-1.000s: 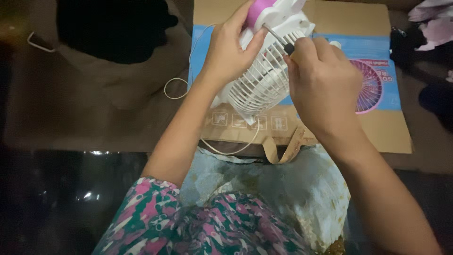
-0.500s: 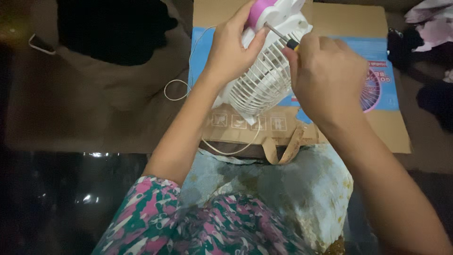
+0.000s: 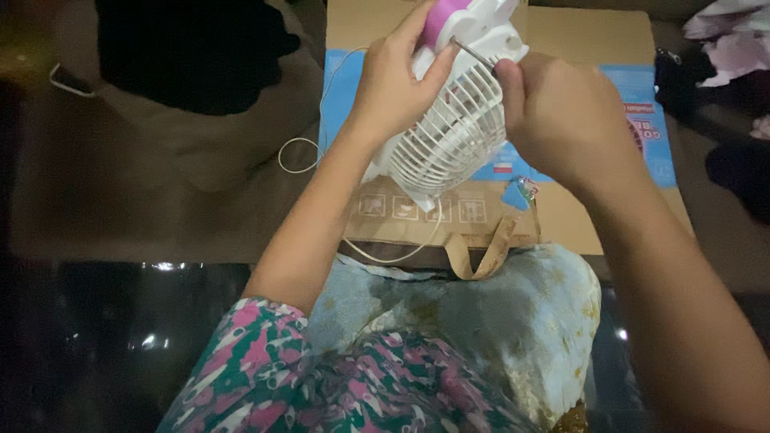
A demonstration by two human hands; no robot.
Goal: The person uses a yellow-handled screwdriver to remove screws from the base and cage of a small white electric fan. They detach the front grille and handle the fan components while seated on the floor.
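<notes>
A small white fan (image 3: 449, 136) with a slatted grille and a pink-and-white motor housing is held tilted above a cardboard box. My left hand (image 3: 393, 84) grips the fan near the pink housing, thumb pressed on the grille's rim. My right hand (image 3: 561, 120) is closed around a screwdriver (image 3: 475, 53); its thin metal shaft points up-left into the white housing, and the handle is hidden in my fist. A thin white cord (image 3: 301, 152) runs from the fan and loops over the box and cloth.
The flattened cardboard box (image 3: 577, 32) with a blue printed panel lies under the fan. A brown cloth (image 3: 160, 184) with a dark bundle (image 3: 192, 48) lies at the left. Pale crumpled fabric (image 3: 513, 321) covers my lap; clothes (image 3: 730, 40) are piled at the far right.
My right hand has moved up and slightly right along the grille, bringing the screwdriver closer to the housing. The dark handle tip seen earlier is now hidden in my fist. My left hand stays put.
</notes>
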